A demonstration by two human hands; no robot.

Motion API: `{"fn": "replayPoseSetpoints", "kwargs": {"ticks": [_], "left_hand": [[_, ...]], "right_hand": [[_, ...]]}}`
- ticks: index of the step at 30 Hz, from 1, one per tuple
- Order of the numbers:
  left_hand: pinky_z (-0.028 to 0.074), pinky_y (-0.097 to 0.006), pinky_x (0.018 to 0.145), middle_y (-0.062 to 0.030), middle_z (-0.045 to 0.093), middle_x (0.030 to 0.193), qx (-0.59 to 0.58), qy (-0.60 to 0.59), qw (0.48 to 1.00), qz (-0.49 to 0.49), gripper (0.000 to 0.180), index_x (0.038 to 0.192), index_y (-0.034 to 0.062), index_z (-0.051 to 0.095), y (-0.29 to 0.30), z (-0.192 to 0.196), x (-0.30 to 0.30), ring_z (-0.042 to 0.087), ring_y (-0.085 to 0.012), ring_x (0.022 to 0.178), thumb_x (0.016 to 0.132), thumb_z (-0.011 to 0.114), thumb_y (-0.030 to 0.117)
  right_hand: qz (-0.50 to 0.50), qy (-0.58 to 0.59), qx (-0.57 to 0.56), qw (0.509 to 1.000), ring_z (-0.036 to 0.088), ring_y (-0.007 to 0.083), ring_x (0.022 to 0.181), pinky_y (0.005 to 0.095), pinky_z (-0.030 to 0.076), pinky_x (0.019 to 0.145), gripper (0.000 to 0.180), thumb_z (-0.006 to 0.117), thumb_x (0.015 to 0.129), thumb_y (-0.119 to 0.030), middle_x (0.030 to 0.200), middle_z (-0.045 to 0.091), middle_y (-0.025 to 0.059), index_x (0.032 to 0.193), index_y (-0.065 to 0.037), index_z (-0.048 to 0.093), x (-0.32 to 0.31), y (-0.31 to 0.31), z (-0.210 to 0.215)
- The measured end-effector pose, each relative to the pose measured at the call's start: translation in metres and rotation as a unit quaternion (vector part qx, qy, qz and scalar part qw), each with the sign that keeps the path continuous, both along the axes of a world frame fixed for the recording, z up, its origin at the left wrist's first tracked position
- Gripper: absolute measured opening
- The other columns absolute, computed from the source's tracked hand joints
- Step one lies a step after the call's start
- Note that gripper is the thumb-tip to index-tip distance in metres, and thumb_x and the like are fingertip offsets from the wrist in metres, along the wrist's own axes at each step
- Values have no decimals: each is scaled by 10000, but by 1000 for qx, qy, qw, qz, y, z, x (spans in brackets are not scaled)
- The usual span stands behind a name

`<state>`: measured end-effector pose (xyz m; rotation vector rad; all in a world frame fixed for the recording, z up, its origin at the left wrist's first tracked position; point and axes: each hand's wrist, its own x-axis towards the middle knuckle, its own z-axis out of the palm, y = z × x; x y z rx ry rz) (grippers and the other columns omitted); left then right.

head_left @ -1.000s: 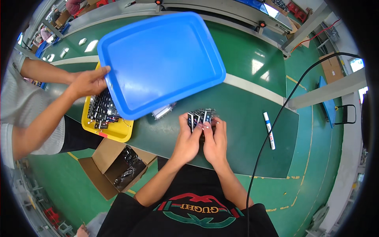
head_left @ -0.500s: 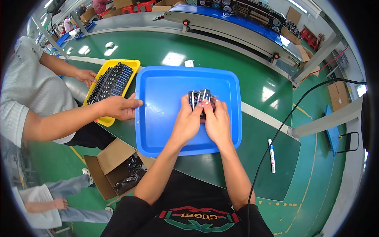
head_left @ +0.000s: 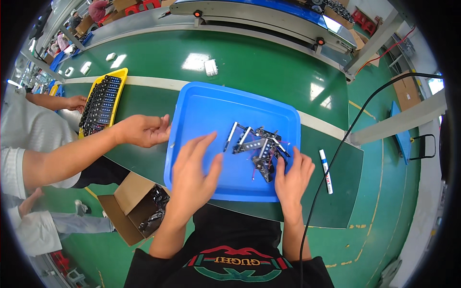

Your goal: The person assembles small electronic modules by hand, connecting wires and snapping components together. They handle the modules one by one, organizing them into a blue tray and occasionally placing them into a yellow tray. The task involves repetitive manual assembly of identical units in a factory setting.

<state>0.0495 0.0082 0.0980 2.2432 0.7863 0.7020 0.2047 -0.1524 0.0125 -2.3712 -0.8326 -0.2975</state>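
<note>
A jumbled cluster of small black, bar-shaped parts with rows of pale dots, silvery edges and thin wires (head_left: 262,145) lies on the floor of a shallow blue rectangular tray, apparently plastic (head_left: 199,117), in its right half; the tray rests on a green-topped table (head_left: 331,206). The person's left hand (head_left: 193,170), slightly blurred, is over the left part of the tray, its grip spread wide and holding nothing. The right hand (head_left: 293,180) is at the cluster's right edge, over the tray's right side, its grip also parted, thumb away from the fingers; whether the thumb touches a part cannot be told. Another person's hand (head_left: 146,131) is at the tray's left rim, with contact unclear. Each part looks light and stiff, likely easy to lift between thumb and fingertips, though the smooth faces and narrow edges might slide on the slick tray floor. The fine red wires look soft and are probably the most fragile bit: they run among the crossed parts and could snag, so lifting one part might drag its neighbours. The better hold would be across the long sides of one rigid body, near its middle, keeping pressure off the wires and dotted face. The tray itself looks light and fairly stiff, best held by its raised rim on opposite sides so that the loose parts do not slide.
</note>
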Motion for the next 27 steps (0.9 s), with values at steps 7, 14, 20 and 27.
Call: {"fn": "replayPoseSetpoints", "kwargs": {"ticks": [7, 14, 20, 27], "left_hand": [[434, -277, 802, -91, 569, 1036, -17, -67, 977, 202, 250, 1129, -17, 567, -6, -41, -67, 530, -166, 936, 881, 567, 13], [430, -224, 774, -30, 551, 945, -227, -128, 946, 194, 155, 1084, -1, 522, -7, -85, -77, 513, -88, 851, 943, 534, 62], [466, -254, 755, -92, 570, 1003, -279, -226, 923, 141, 348, 1159, -15, 447, -34, -77, -74, 556, -117, 839, 862, 627, 14], [456, -286, 855, -118, 578, 1085, -276, -161, 947, 44, 479, 1279, -41, 413, -44, -51, -75, 573, -152, 951, 843, 606, -7]], "right_hand": [[-99, 71, 29, 992, 493, 374, 980, 444, 390, 890, 475, 599, 868, -112, 1059, 526, 218, 1280, 82, 462, 5, -35, -4], [-129, 216, 30, 967, 672, 311, 763, 383, 505, 668, 283, 520, 943, -126, 872, 676, 215, 1145, 65, 571, 13, -39, 5], [-125, 180, 71, 973, 627, 224, 712, 336, 488, 654, 291, 517, 957, -138, 833, 662, 168, 1158, 67, 569, 15, -61, -8], [-130, 229, 91, 960, 554, 112, 816, 252, 449, 716, 315, 500, 979, -129, 952, 625, 95, 1212, 82, 528, 12, -102, 19]]}}
